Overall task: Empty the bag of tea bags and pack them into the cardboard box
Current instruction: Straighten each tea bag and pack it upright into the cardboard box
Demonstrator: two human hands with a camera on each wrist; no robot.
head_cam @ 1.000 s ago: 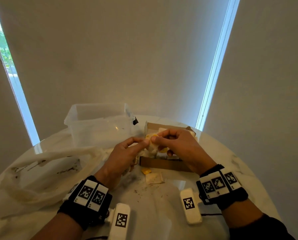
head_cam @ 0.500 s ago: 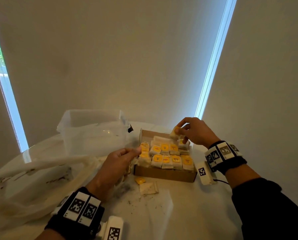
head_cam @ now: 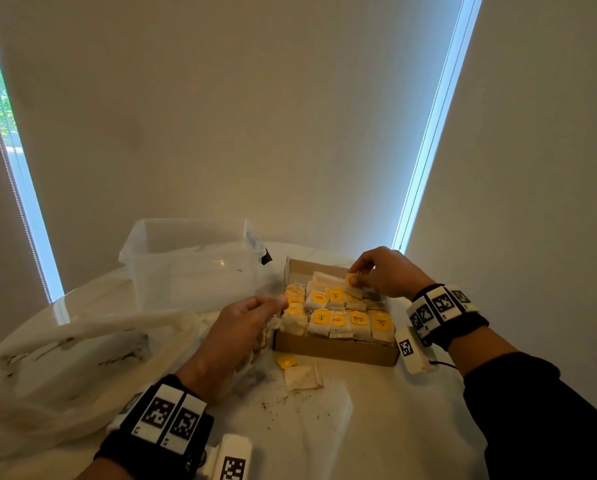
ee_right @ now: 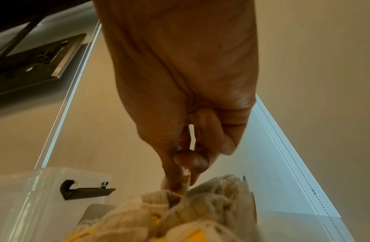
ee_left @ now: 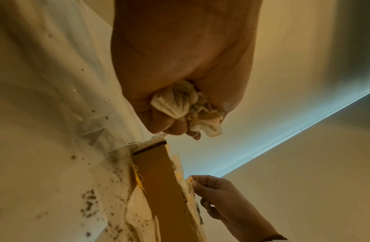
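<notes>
The right grip [head_cam: 381, 271] pinches a tea bag [head_cam: 351, 279] over the nearly full cardboard box [head_cam: 335, 349] below, the left grip [head_cam: 245, 323] clutching several more, one loose tea bag [head_cam: 302, 377] nearby

- A clear plastic tub [head_cam: 189, 268] stands on the white counter [head_cam: 376, 427] at about 11 o'clock, a black latch [ee_right: 84, 190] on its side.
- Dark crumbs [head_cam: 290, 405] speckle the counter at 6 o'clock.
- Pale roller blinds [head_cam: 238, 116] hang behind, from 10 to 2 o'clock.
</notes>
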